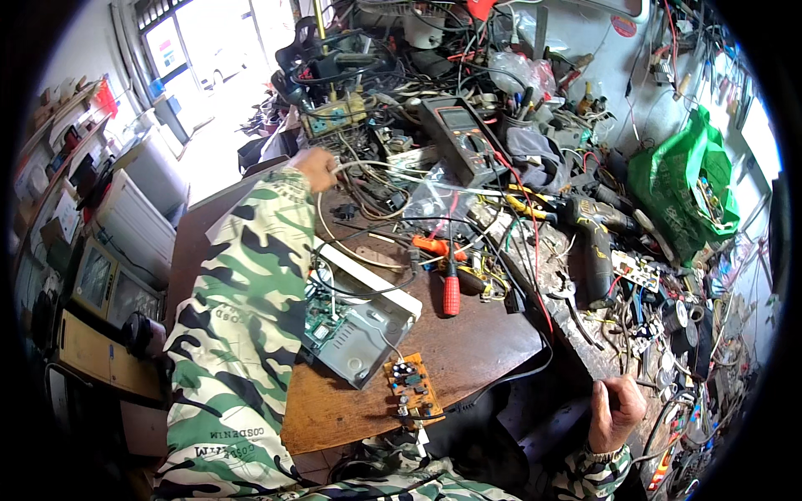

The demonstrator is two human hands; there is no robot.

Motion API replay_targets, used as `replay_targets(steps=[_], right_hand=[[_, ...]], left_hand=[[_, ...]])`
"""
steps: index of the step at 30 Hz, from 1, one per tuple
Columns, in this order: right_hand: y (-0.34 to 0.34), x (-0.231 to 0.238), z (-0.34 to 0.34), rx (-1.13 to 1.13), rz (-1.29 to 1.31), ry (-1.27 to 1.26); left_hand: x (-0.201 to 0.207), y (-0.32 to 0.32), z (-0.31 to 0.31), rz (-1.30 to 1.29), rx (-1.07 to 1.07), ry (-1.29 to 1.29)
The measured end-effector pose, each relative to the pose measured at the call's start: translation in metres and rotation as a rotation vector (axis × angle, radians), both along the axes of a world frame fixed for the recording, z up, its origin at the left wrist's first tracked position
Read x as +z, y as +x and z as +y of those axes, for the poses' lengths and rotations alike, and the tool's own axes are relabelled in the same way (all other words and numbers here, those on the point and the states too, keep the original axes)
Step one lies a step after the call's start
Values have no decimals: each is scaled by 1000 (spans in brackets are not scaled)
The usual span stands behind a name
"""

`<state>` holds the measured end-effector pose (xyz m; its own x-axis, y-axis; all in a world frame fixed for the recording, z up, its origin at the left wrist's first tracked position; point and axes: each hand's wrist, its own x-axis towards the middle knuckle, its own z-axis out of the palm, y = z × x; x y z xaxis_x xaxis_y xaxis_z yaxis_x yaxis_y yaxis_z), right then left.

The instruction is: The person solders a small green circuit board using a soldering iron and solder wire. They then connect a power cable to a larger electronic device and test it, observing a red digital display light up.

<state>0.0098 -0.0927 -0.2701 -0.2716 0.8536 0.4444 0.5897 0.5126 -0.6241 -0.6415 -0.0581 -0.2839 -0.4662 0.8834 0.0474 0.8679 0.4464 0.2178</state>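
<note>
My left hand (315, 169) reaches to the far side of the brown table (493, 342), its fingers closed around a pale cable (384, 170) that runs off to the right. My right hand (616, 412) rests low at the right, beside the cluttered bench edge, with its fingers curled; whatever they may hold is hidden. Under my left forearm sits an opened grey device casing (368, 334) with a green circuit board (322, 326) inside. A thin wire links it to a small orange-brown circuit board (412, 386) near the table's front edge. A red-handled test probe (451, 294) lies beyond it.
A multimeter (462, 138) leans on heaped cables at the back. To the right, a yellow-black power drill (595, 242), loose parts and a green bag (689, 188) crowd the bench. White appliances (134, 221) line the left wall. Black and red leads loop across the table.
</note>
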Motion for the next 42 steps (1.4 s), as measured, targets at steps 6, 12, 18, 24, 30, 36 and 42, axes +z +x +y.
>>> replay_targets(steps=[6,12,18,24,30,36,42], right_hand=[[-8,5,0,13,11,44],[-3,4,-1,13,-1,7],[-3,3,1,24,-22,35],[0,-5,3,52,2,7],[4,-4,1,38,-10,-21],[-3,-1,1,60,-25,11],[-3,-2,1,28,-18,44]], left_hand=[[26,-5,-7,-218,-113,385],[47,11,-16,-534,75,622],[43,-3,-38,-738,134,608],[38,-5,-60,-626,171,413],[51,20,-64,-478,162,353],[64,115,-72,-329,-428,76],[69,227,-48,63,-316,-352]])
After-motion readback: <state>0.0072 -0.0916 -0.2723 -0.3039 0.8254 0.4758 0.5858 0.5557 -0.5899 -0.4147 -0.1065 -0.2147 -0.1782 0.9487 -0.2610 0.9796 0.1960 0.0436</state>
